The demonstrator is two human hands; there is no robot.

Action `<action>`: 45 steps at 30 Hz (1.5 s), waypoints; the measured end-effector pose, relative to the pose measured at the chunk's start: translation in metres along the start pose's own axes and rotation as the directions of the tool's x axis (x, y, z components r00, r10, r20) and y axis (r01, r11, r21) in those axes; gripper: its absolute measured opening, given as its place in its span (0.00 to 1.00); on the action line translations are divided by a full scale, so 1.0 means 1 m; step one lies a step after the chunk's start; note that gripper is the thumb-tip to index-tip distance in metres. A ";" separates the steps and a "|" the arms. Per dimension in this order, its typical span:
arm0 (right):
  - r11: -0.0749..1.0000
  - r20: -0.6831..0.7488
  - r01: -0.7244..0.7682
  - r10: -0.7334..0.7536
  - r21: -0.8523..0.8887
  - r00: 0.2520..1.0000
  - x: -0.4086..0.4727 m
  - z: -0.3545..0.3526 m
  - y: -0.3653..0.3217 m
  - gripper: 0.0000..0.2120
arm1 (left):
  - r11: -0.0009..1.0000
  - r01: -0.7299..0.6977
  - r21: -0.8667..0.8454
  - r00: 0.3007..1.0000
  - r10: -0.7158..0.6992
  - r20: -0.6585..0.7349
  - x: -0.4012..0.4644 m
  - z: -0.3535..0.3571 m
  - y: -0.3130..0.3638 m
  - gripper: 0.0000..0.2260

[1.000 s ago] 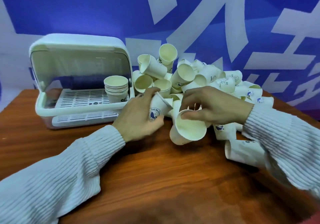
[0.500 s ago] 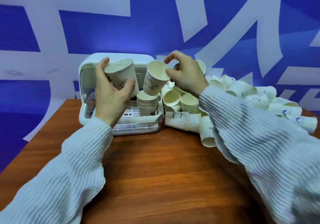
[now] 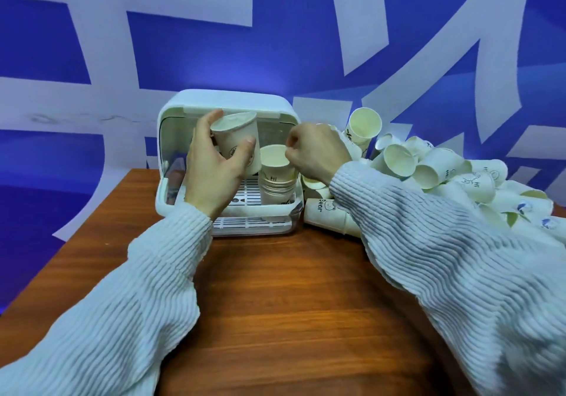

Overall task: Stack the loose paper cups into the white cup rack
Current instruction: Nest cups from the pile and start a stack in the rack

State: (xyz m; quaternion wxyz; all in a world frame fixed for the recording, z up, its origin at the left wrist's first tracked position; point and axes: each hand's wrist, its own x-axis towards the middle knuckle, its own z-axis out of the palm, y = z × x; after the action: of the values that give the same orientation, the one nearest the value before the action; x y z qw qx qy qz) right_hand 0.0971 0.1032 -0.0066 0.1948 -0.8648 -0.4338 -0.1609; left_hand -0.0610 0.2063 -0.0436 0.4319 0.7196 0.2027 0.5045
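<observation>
From my feed I see a wall filling the whole upper view, deep blue with broad white strokes crossing it like oversized lettering. A soft bluish glow sits brightest on the wall at centre. Below it runs a wooden tabletop, reddish-brown with visible grain and a mild sheen; its left edge slants away toward the wall.

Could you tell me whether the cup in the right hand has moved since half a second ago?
Yes. That cup has come down onto the stack in the white cup rack.
</observation>
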 end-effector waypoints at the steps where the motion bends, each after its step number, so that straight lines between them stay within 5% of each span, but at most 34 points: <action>1: 1.000 0.038 0.000 0.000 -0.021 0.999 -0.004 0.005 0.001 0.09 | 1.000 -0.002 0.002 1.000 0.002 -0.008 -0.001 0.000 0.001 0.29; 11: 0.991 0.030 -0.055 0.051 0.125 0.998 -0.017 0.006 0.022 0.14 | 0.998 -0.047 -0.046 0.999 0.047 0.005 0.006 0.027 0.001 0.31; 16: 0.987 -0.026 -0.068 0.072 0.143 0.997 -0.025 -0.003 0.040 0.12 | 0.958 -0.151 0.243 0.972 0.099 0.214 0.012 0.046 -0.008 0.31; 20: 0.989 0.000 -0.068 0.069 0.135 0.998 -0.033 -0.010 0.061 0.14 | 0.699 -0.288 0.654 0.906 -0.022 0.422 -0.003 0.051 -0.025 0.37; 22: 0.988 0.058 -0.057 0.049 0.142 0.997 -0.036 -0.015 0.073 0.13 | 0.591 -0.348 0.728 0.889 -0.038 0.456 -0.010 0.053 -0.028 0.42; 26: 0.998 0.177 -0.005 -0.006 0.061 0.984 -0.044 -0.030 0.093 0.11 | 0.570 -0.467 0.676 0.873 0.179 0.453 -0.019 0.055 -0.020 0.39; 29: 0.993 0.333 0.060 -0.023 -0.102 0.943 -0.054 -0.043 0.103 0.17 | 0.454 -0.732 0.507 0.681 0.468 0.564 -0.036 0.071 -0.014 0.29; 32: 0.929 0.436 0.157 0.004 -0.334 0.900 -0.067 -0.040 0.108 0.28 | 0.309 -0.844 0.438 0.535 0.431 0.727 -0.047 0.100 -0.010 0.25; 37: 0.842 0.453 0.242 0.004 -0.483 0.891 -0.087 -0.018 0.119 0.38 | 0.245 -0.830 0.501 0.524 0.035 0.851 -0.053 0.137 -0.011 0.41; 45: 0.911 0.339 0.181 -0.048 -0.371 0.939 -0.082 -0.055 0.124 0.32 | 0.207 -0.810 0.549 0.586 0.242 0.773 -0.045 0.126 0.011 0.29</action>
State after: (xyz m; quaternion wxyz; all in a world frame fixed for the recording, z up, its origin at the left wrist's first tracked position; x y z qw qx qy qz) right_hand 0.1450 -0.0477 -0.0199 -0.0680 -0.8734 -0.4688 -0.1132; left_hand 0.0328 0.1147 -0.0742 -0.1838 0.9576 0.0278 0.2201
